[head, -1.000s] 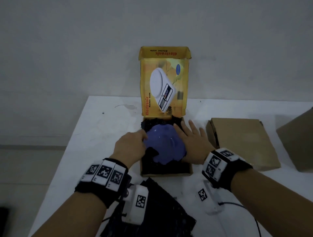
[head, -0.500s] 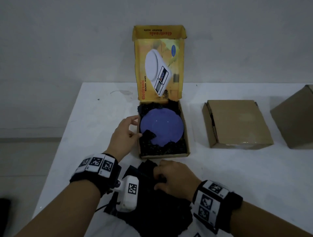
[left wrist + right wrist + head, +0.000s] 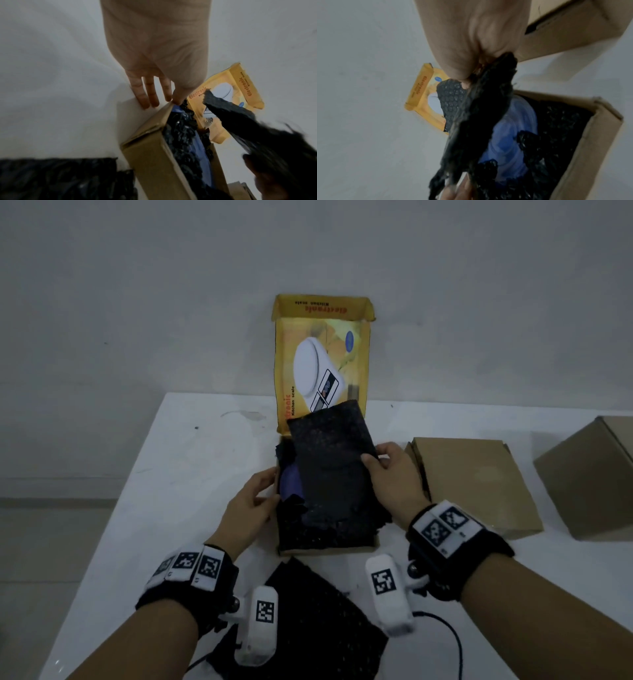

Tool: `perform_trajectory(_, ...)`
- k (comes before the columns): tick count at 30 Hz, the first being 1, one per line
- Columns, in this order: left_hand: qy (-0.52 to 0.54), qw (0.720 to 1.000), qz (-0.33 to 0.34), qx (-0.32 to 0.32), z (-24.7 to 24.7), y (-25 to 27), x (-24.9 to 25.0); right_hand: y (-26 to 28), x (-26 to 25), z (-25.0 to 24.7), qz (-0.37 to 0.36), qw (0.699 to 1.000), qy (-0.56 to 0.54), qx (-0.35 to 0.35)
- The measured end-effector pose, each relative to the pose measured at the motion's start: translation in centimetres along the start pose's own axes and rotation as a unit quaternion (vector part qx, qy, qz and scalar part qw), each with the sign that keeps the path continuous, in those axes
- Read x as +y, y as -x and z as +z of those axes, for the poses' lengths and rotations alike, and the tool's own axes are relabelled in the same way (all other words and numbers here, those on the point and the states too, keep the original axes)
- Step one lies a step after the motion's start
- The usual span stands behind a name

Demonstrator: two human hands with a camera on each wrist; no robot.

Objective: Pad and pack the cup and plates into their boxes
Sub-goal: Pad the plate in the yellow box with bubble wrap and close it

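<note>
Right hand [image 3: 394, 477] pinching a black bubble-wrap sheet [image 3: 329, 460] by its right edge, thumb on top and fingers beneath, clamped on the sheet and holding it tilted over the open yellow box [image 3: 375, 542] so that it can drop flat as a top cushion. Under it, a blue plate [image 3: 510, 129] lying inside the box on crumpled black padding [image 3: 556, 121], only its left edge peeking out in the head view; padding already below, so probably the covering step in hand now. Left hand [image 3: 250, 508] set against the box's left wall, fingers [image 3: 142, 94] straight and apart along the cardboard, thumb at the rim, gripping nothing; most likely there to keep the light box from sliding while the sheet goes in. Lid [image 3: 322, 361] standing upright at the back, out of the way of the opening. Another black sheet [image 3: 308, 618] lying on the white table [image 3: 178, 460] near the wrists, within easy reach for later layers. Two brown cardboard boxes to the right, the nearer one [image 3: 476, 484] closed and flat, the farther one [image 3: 589, 477] at the frame edge. No cup in sight.
</note>
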State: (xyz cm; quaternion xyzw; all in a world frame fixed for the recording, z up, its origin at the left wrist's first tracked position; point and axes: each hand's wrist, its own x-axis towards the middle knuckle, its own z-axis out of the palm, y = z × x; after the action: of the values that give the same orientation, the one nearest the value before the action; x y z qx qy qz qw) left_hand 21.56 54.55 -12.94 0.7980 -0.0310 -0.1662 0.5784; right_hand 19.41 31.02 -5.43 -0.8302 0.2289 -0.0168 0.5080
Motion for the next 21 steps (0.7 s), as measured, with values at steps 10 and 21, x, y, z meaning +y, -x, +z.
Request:
perform_trajectory(10,-0.129,0.987,0.075,0.058,1.8,-0.4,-0.3,0.1,1.3,3.8,-0.275,0.85,0.408,-0.187)
perform_trajectory(21,-0.172,0.978,0.103,0.051,1.8,-0.8,-2.0,-0.4,3.4,5.2,-0.207,0.738,0.571,-0.294)
